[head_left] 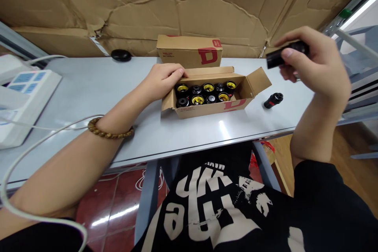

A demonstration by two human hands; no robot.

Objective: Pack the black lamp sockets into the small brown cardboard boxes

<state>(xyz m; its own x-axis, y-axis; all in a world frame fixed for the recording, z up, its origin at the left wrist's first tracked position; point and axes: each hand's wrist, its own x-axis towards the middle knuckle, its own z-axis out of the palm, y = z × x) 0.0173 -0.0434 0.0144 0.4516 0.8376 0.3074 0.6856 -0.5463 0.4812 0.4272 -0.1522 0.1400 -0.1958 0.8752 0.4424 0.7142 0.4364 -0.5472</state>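
My right hand (317,61) is raised over the right end of the table, its fingers and thumb closed around a black cylindrical part (275,59). A similar black cylinder with a red mark (273,100) lies on the table below it. An open cardboard box (203,111) stands at the middle, with several black cylinders (197,99) upright inside in two rows; some show yellow rings. There is a gap at the box's right end. My left hand (165,80) grips the box's back left corner, fingers partly hidden behind its edge.
A closed cardboard box with a red D (189,52) stands behind the open one. Cardboard sheeting (183,12) lines the table's back. A black oval object (121,55) lies at the back left. White equipment (28,98) and a cable (44,147) are at left.
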